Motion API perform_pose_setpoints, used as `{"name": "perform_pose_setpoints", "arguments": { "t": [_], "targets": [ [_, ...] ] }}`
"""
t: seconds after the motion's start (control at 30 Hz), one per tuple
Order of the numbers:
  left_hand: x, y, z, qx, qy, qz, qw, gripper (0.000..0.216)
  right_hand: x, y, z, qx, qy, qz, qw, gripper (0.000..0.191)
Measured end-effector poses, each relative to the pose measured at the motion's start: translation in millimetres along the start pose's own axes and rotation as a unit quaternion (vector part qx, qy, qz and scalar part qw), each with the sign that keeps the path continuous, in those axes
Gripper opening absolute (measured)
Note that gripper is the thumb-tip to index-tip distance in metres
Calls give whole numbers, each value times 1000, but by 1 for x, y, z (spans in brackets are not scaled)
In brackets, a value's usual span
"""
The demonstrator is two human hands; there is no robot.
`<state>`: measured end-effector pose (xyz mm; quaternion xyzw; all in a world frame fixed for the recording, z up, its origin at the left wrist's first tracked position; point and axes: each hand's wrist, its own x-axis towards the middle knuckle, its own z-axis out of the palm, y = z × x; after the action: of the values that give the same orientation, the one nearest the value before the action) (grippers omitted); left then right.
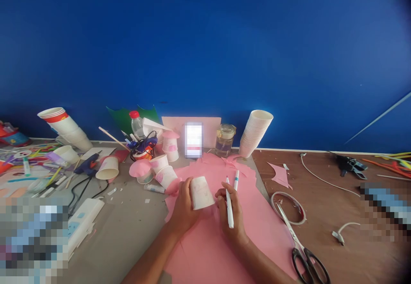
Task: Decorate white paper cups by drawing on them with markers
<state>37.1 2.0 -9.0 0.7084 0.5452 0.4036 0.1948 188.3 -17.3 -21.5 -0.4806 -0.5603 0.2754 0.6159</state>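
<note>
My left hand [184, 207] is wrapped round the side of a white paper cup [202, 193], which is upside down and tilted, with faint pinkish lines on its wall. In my right hand [236, 217], just to the right of the cup, a white marker [230, 211] rests between the fingers, its dark tip pointing up and away from me. The marker and cup are apart. Behind that hand shows another white marker-like piece [236, 179] with a teal band; its lower end is hidden. Both hands are above pink paper [205, 249].
Scissors [300, 243] and a tape roll [289, 208] lie at right. A stack of paper cups [256, 133] leans near a glass jar [225, 140] and a lit phone [194, 140]. Decorated cups [166, 177], a glue gun [88, 164] and a power strip [85, 222] are left.
</note>
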Motion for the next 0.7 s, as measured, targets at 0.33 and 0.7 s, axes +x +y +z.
{"name": "perform_pose_setpoints", "arguments": {
  "t": [0.33,0.7],
  "targets": [
    [-1,-4,2,6,5,5,1000,65,-1,-3,2,24,-41,13,999,27],
    [1,3,0,61,11,9,998,45,-2,-5,-1,-54,10,-104,993,34]
  ]
}}
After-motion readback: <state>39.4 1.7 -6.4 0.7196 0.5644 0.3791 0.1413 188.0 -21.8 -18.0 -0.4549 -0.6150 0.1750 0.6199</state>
